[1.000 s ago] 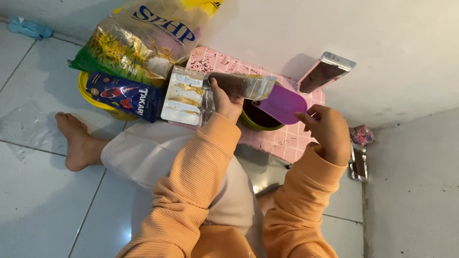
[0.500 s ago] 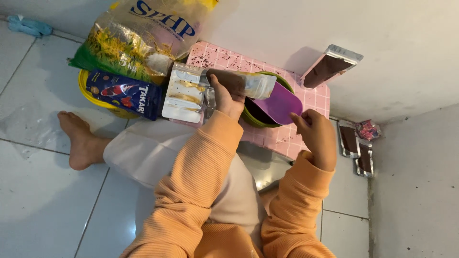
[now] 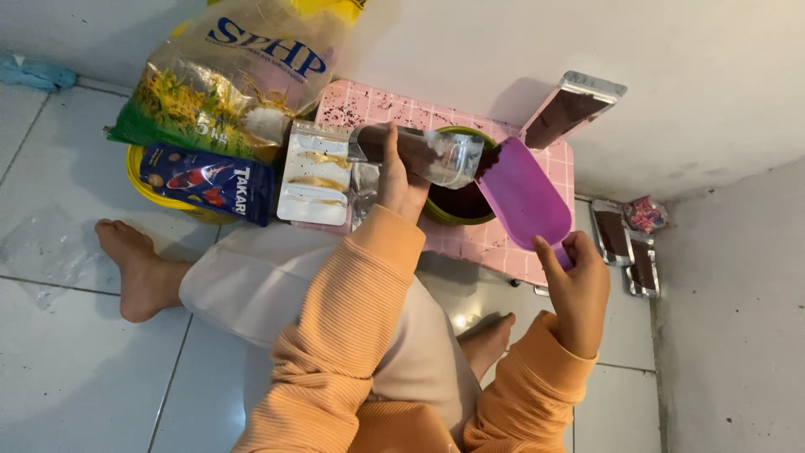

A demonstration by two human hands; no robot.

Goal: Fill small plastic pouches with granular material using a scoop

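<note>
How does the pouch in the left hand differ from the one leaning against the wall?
The pouch in the left hand is held sideways over the green bowl, its mouth toward the purple scoop; the pouch by the wall stands tilted, untouched. The held one shows brown at the gripped end and looks clear near its mouth; the leaning one looks dark brown all along. Both are clear-fronted, silver-edged pouches.
</note>
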